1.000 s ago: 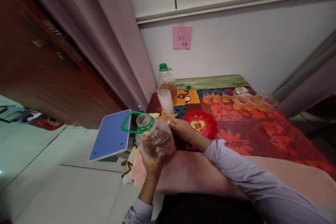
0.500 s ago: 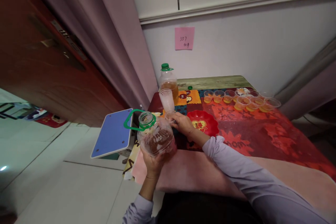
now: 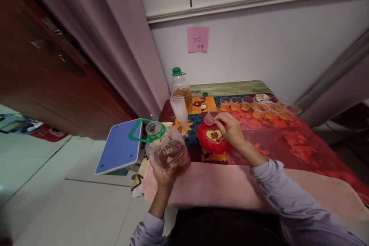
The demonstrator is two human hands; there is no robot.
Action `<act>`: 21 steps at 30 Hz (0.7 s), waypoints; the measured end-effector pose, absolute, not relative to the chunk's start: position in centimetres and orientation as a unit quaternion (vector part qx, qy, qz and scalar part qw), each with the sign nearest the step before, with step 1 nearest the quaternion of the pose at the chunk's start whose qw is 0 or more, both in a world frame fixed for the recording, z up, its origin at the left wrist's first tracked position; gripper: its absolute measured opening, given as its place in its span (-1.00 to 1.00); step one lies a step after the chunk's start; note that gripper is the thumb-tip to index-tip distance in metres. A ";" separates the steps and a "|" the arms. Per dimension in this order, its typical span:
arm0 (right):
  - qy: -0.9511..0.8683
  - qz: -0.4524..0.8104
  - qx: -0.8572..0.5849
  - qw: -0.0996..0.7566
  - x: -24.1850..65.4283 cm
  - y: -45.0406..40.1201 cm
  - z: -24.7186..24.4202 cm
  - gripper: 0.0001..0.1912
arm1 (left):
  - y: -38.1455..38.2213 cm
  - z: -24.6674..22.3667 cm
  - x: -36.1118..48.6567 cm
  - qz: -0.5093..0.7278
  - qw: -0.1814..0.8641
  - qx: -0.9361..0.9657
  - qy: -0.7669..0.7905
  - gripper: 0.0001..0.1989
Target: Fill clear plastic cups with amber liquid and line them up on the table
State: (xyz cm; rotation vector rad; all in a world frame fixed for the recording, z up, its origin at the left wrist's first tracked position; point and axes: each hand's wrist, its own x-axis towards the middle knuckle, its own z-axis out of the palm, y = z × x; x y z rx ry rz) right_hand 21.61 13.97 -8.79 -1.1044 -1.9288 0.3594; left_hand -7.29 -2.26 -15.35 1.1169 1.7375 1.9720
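My left hand [image 3: 163, 177] holds up a big clear plastic jug [image 3: 166, 150] from below. The jug has a green ring handle, an open mouth and some brown liquid in it, and it hangs over the table's near left corner. My right hand [image 3: 232, 131] pinches a small empty clear cup [image 3: 211, 117] above the red heart-printed plate [image 3: 211, 141]. A stack of clear cups [image 3: 179, 109] stands just left of that, in front of a second bottle [image 3: 180, 88] with a green cap and amber liquid.
Several small cups of amber liquid [image 3: 261, 107] stand in rows at the far right of the colourful tablecloth [image 3: 276, 138]. A loose green cap [image 3: 205, 94] lies near the wall. A blue stool top [image 3: 119, 146] sits left of the table, with a door and curtain behind.
My right hand left the base of the cup stack with one small cup and moved right, over the red plate. The jug in my left hand stayed about where it was.
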 end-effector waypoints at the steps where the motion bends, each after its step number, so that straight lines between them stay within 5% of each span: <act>1: -0.779 0.138 -0.450 0.415 22.5 13.8 -9.6 -0.76 | -2.2 -15.3 -7.2 0.684 0.141 0.387 0.601 0.19; 12: -0.812 0.115 -0.504 0.270 23.4 12.1 -14.7 -0.75 | -2.1 -14.6 -6.9 0.681 0.149 0.400 0.595 0.19; 21: -0.697 0.187 -0.472 0.507 22.3 9.2 -11.4 -0.71 | -2.1 -16.0 -7.8 0.665 0.141 0.406 0.611 0.20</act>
